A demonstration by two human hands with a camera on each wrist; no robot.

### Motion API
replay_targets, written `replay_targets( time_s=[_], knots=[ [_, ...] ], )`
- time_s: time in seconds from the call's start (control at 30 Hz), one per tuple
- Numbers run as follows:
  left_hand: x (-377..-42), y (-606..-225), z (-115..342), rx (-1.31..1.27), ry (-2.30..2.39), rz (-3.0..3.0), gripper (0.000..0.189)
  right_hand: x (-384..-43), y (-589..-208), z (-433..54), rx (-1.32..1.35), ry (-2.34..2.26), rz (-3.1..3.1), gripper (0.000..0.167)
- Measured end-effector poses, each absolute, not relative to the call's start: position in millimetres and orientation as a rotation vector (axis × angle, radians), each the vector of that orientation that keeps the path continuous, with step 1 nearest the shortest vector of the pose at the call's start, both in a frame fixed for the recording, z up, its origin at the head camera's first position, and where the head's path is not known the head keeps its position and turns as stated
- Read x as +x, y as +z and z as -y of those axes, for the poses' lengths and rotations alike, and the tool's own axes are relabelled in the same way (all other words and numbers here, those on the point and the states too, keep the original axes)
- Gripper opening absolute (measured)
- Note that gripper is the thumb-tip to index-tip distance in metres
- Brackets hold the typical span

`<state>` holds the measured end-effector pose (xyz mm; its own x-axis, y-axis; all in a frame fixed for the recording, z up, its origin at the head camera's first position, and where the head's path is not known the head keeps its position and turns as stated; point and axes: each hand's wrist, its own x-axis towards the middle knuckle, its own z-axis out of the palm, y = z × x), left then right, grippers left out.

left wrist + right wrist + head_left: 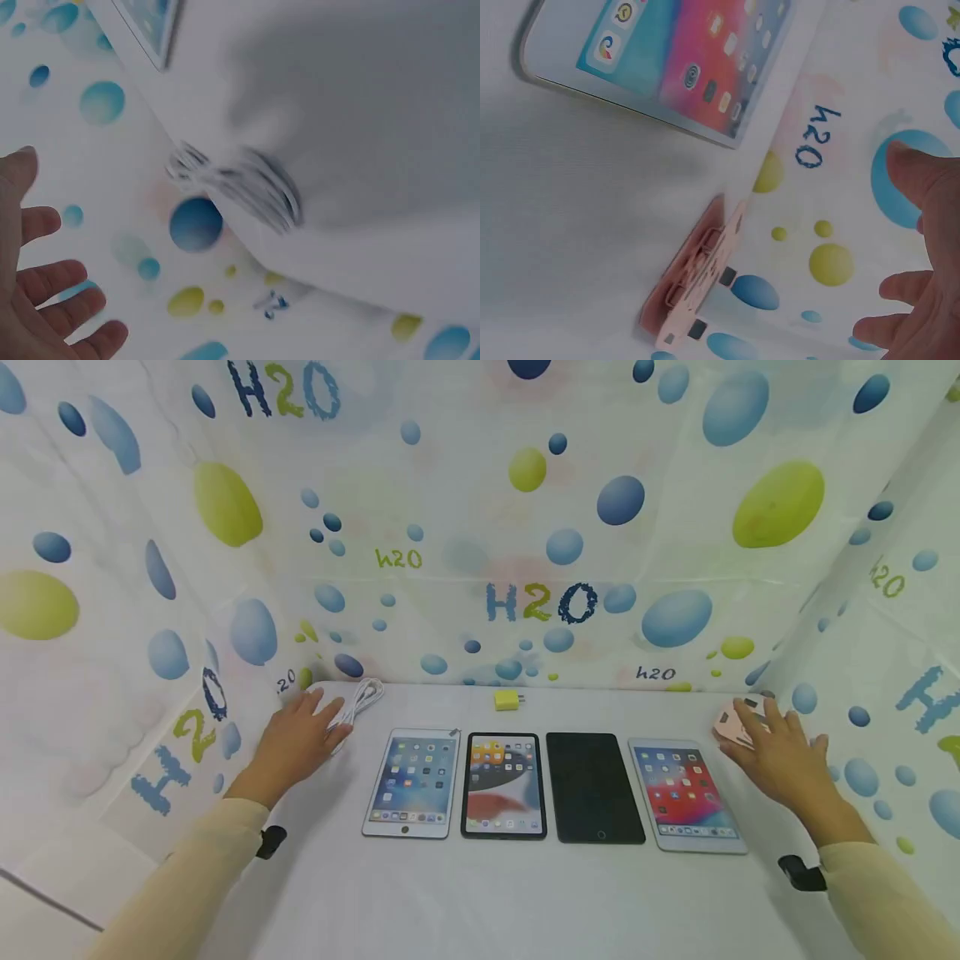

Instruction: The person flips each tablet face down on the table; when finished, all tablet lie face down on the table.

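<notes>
A white curtain (450,510) printed with blue and green ovals and "H2O" lettering is hung around the back and sides of a white table (487,893). Across the tabletop four tablets are laid in a row: a white one with a blue lit screen (413,783) at the left, a black-framed one with a lit screen (504,786), a black one with a dark screen (596,787), and a white one with a red-and-blue lit screen (687,795) at the right. Both forearms are covered by pale sleeves (191,877). The left hand (298,739) is held by the back left corner, its fingers loose and parted, with nothing grasped. The right hand (783,764) is held at the back right, its fingers likewise released and slightly spread. Near that hand, a pink folding stand (729,727) with dark pads is set by the table's back edge. A coiled white cable (244,189) is seen near the left hand, at the back edge. Behind the black-framed tablet, a yellow plug (506,700) is placed.
</notes>
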<state>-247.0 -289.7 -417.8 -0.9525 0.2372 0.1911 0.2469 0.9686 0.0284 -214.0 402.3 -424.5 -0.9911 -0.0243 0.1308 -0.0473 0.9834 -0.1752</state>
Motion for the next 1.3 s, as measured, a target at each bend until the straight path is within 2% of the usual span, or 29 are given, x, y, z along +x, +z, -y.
replay_targets(
  time_s=[0.23, 0.47, 0.67, 0.8, 0.93, 1.07, 1.3],
  knots=[
    [-240.0, -421.7, 224.6, -0.458, -0.526, 2.928, 0.057, -202.0, -432.8, -412.1, -0.009, 0.406, 3.065, 0.077],
    [-228.7, -429.0, 122.4, -0.635, -1.129, 2.929, 0.051, -188.3, -450.2, -414.6, -0.129, 0.705, 3.109, 0.077],
    [-215.8, -444.0, 40.7, -0.743, -1.867, 2.930, 0.051, -178.9, -467.3, -406.2, -0.199, 1.055, 3.116, 0.078],
    [-217.4, -451.3, -12.6, -0.661, -2.281, 2.807, 0.046, -172.1, -470.6, -410.6, -0.199, 1.140, 3.130, 0.079],
    [-213.3, -451.7, -56.7, -0.424, -2.520, 2.682, 0.037, -171.3, -472.8, -413.0, -0.181, 1.220, 3.126, 0.079],
    [-201.8, -447.0, -95.2, -0.219, -2.511, 2.662, 0.034, -170.7, -474.5, -417.0, -0.203, 1.309, 3.104, 0.079],
    [-192.6, -447.4, -137.9, 0.070, -2.489, 2.695, 0.043, -171.0, -479.6, -416.4, -0.201, 1.372, 3.086, 0.078]
  ],
)
